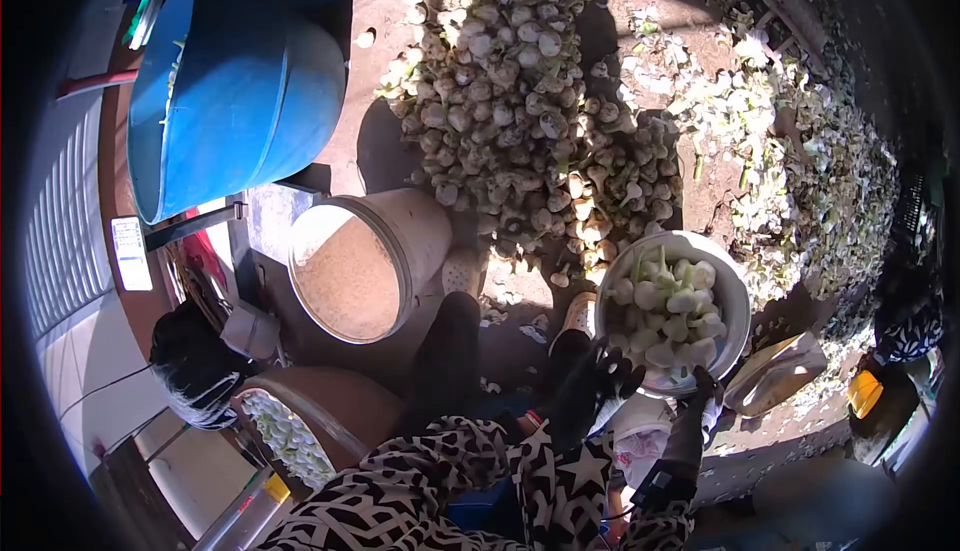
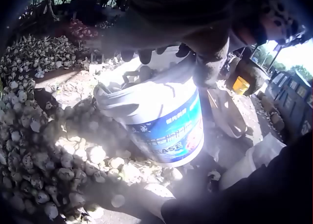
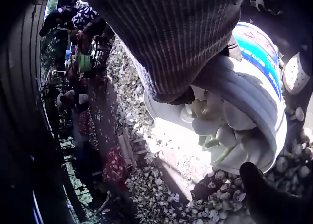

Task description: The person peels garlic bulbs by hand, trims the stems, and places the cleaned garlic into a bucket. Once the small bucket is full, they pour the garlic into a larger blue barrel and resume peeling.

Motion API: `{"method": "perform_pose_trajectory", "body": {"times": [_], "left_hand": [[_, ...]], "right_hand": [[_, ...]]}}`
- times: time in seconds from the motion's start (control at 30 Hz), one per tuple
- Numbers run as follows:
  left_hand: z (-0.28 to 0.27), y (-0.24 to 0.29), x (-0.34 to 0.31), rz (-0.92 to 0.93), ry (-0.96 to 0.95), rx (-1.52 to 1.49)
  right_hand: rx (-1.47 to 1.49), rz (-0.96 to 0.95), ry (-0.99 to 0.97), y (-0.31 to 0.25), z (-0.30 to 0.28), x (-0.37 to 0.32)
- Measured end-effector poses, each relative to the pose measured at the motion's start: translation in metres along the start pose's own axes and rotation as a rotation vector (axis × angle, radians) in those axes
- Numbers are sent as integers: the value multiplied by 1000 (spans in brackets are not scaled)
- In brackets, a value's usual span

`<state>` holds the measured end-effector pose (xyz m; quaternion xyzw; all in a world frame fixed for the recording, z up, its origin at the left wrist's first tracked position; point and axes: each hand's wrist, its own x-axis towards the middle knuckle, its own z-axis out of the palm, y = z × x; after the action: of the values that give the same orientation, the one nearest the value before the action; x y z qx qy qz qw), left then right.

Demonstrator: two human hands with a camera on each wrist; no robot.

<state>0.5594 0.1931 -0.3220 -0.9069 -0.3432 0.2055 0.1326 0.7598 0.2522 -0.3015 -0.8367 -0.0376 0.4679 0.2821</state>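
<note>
A white plastic bucket (image 1: pixel 737 281) with a blue printed label (image 2: pixel 168 141) is tilted in front of me. Pale, trimmed garlic-like bulbs (image 1: pixel 662 296) with short green stems lie inside it. My gloved left hand (image 1: pixel 590 386) grips the near-left part of the rim; its fingertips (image 2: pixel 145 56) hook over the edge in the left wrist view. On the near-right rim, my right hand (image 1: pixel 700 396) holds on, in a striped glove (image 3: pixel 171 48). Beyond the bucket spreads a heap of untrimmed, brownish bulbs (image 1: pixel 500 101).
A cream bucket (image 1: pixel 425 231) stands left of my legs, with a large blue barrel (image 1: pixel 290 101) behind it. A brown tub (image 1: pixel 330 406) of white-green pieces is at lower left. Peelings (image 1: pixel 800 171) cover the ground at right, near another person's patterned sleeve (image 1: pixel 912 334) and a yellow container (image 1: pixel 865 393).
</note>
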Motion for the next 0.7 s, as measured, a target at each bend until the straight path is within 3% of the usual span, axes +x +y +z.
{"method": "perform_pose_trajectory", "body": {"times": [0.03,0.1,0.17,0.2,0.23,0.27,0.33,0.4,0.43,0.5,0.6,0.7], "left_hand": [[5,46,0,195,-61,169],[7,109,-17,-320,38,-961],[-27,50,-43,-169,-84,-1618],[-36,49,-57,-322,106,-1942],[-42,51,-69,-476,321,-2252],[-54,43,-86,-459,305,-2324],[-74,19,-113,-399,198,-2241],[-85,-14,-133,-408,186,-2149],[-89,-32,-141,-424,199,-2081],[-94,-77,-153,-461,239,-1927],[-109,-149,-178,-501,310,-1671],[-129,-211,-220,-539,359,-1465]], "right_hand": [[35,9,-31,0,-8,-20],[-64,-17,-85,11,-30,-43],[-176,20,-87,0,-34,-76],[-235,-73,-109,18,-49,-68],[-258,-97,-124,0,-29,-94],[-413,-85,-108,-6,-27,-102],[-567,-89,-91,-18,-37,-113],[-855,-363,-404,-34,-41,-125],[-845,-367,-414,-47,-39,-135],[-266,94,-506,-91,-13,-167],[-426,-148,-420,-54,-5,-125],[-297,-38,-576,-33,46,-163]]}}
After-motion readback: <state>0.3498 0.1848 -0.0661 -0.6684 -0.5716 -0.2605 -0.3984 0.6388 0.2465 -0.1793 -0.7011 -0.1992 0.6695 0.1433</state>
